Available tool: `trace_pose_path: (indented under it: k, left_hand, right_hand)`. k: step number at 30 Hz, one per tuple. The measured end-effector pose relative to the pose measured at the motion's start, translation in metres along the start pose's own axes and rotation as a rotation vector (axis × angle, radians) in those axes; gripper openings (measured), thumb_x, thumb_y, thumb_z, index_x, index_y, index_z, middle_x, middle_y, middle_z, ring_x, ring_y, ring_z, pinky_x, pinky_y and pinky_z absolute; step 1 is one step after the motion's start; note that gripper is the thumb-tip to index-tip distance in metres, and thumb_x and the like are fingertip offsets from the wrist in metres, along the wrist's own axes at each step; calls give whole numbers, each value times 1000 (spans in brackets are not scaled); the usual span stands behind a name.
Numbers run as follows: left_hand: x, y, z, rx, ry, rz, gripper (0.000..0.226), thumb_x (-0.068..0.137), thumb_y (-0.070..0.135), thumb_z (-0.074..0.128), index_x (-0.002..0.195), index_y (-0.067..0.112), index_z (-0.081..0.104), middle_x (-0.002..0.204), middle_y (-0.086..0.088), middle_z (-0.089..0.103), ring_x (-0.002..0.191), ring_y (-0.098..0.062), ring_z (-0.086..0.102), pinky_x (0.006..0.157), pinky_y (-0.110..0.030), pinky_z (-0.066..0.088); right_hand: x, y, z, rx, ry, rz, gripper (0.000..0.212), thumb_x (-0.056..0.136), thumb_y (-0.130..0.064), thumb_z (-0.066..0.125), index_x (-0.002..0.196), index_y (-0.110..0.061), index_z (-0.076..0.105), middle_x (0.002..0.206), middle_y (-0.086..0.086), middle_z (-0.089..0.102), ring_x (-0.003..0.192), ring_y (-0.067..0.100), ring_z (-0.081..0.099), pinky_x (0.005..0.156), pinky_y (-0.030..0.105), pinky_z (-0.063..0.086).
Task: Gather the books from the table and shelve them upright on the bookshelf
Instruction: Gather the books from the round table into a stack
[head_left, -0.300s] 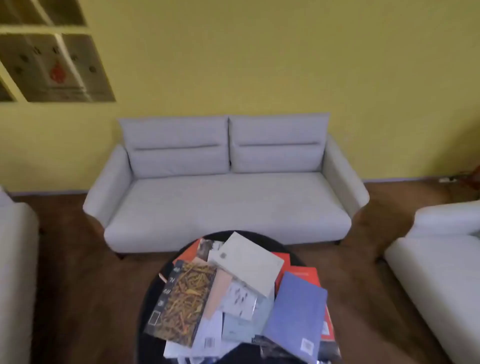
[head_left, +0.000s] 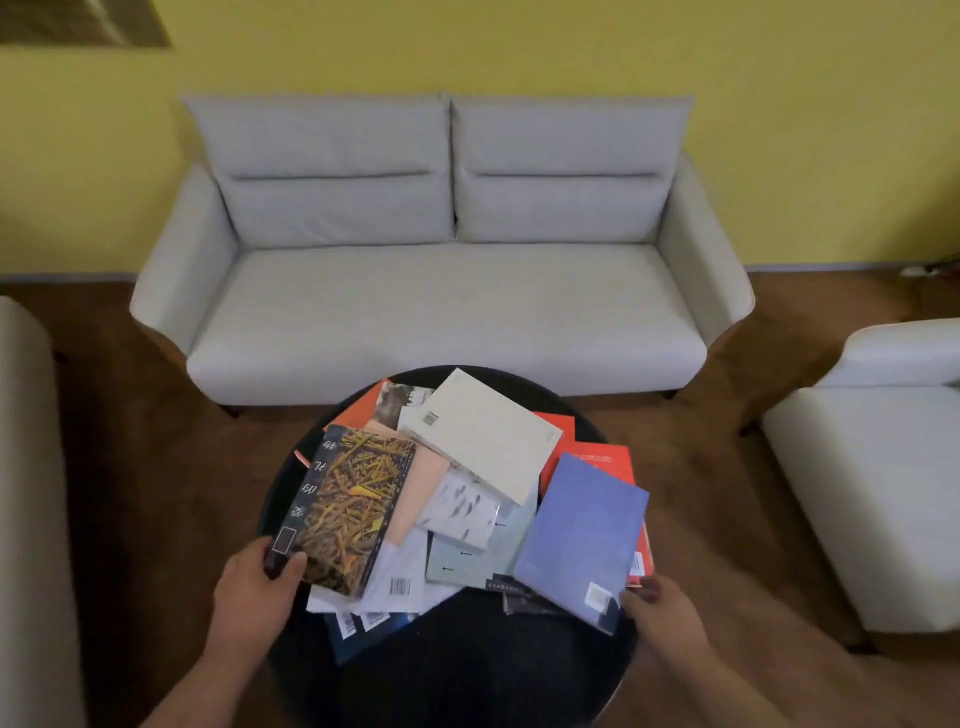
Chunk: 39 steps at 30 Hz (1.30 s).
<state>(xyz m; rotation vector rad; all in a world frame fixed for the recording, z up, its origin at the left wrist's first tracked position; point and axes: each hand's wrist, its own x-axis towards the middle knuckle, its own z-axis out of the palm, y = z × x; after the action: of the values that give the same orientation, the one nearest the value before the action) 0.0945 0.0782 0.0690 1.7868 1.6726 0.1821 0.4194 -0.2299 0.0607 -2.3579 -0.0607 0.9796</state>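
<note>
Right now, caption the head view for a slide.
Both hands, left and right, grasp books piled on a round black table.

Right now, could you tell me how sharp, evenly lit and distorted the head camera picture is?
Head view: soft overall, with cover lettering on the dark book with the yellow pattern barely legible; wide-angle bending curves the light grey fabric sofa and the wall base; lighting is even and dim, without harsh shadows; the round black table shows only faint sheen; both hands look slightly smeared at the edges.

A round black table (head_left: 457, 670) carries a loose, overlapping heap of perhaps a dozen books (head_left: 483, 499).
</note>
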Motion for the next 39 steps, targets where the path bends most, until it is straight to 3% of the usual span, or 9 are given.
trace_pose_path:
  k: [4, 7, 14, 19, 23, 27, 31, 35, 39]
  left_hand:
    - [18, 24, 9, -92, -96, -55, 41, 92, 30, 69, 122, 4, 59, 118, -17, 66, 112, -37, 62, 89, -42, 47]
    - [30, 28, 12, -104, -152, -114, 49, 89, 32, 73, 124, 1, 58, 122, -18, 66, 112, -37, 62, 92, -41, 48]
    - [36, 30, 3, -108, -219, -227, 36, 79, 25, 84, 101, 4, 65, 95, -9, 68, 78, -23, 64, 70, -34, 50]
    - [31, 18, 0, -296, -367, -349, 54, 73, 28, 88, 115, 7, 63, 109, -15, 72, 96, -33, 69, 87, -44, 53]
    - [6, 23, -2, -481, -346, -288, 26, 89, 14, 72, 113, 6, 63, 107, -19, 74, 96, -37, 71, 94, -54, 54]
    - [-29, 24, -14, -572, -323, -210, 24, 94, 8, 65, 117, 11, 60, 109, -16, 74, 100, -35, 71, 93, -53, 54]
    - [-78, 19, -29, -464, -370, -125, 25, 93, 9, 67, 115, 20, 61, 104, -9, 76, 95, -29, 74, 84, -45, 56]
    - [-113, 13, -34, -245, -592, -3, 32, 90, 12, 70, 117, 28, 65, 106, 2, 77, 103, -17, 70, 92, -40, 53]
    - [-123, 24, -10, 221, -829, 160, 35, 86, 22, 71, 117, 39, 65, 120, 13, 68, 114, -6, 60, 101, -32, 46]
  right_hand:
    - [25, -8, 28, 135, 4, 153, 51, 82, -36, 77, 114, -8, 50, 104, 11, 62, 89, 31, 65, 65, 44, 61]
    - [22, -18, 37, 168, 54, 153, 62, 75, -37, 80, 120, -10, 47, 109, 9, 60, 94, 33, 62, 73, 47, 62]
    - [21, -17, 32, 277, 20, 127, 40, 93, -16, 65, 130, -7, 52, 119, 13, 62, 101, 32, 60, 81, 38, 49]
    - [17, -21, 15, 371, -32, 93, 26, 102, -20, 56, 124, -7, 56, 116, 12, 63, 102, 33, 63, 82, 42, 50]
    - [12, -17, 10, 346, -67, 40, 37, 103, -19, 54, 139, -8, 52, 126, 11, 65, 110, 34, 65, 94, 48, 55]
    - [-5, -18, 2, 270, -51, -29, 33, 104, -23, 53, 134, -10, 48, 124, 6, 60, 105, 26, 61, 79, 40, 51]
    - [-19, -13, -13, 221, -74, -119, 25, 104, -24, 52, 128, -16, 49, 118, 0, 58, 92, 16, 61, 81, 39, 52]
    - [-32, 3, -28, 169, -111, -146, 22, 104, -26, 53, 125, -19, 49, 116, 1, 60, 107, 27, 63, 86, 45, 56]
    - [-43, 24, -37, 172, -119, -138, 20, 103, -27, 54, 122, -23, 50, 114, -2, 63, 107, 31, 65, 92, 52, 58]
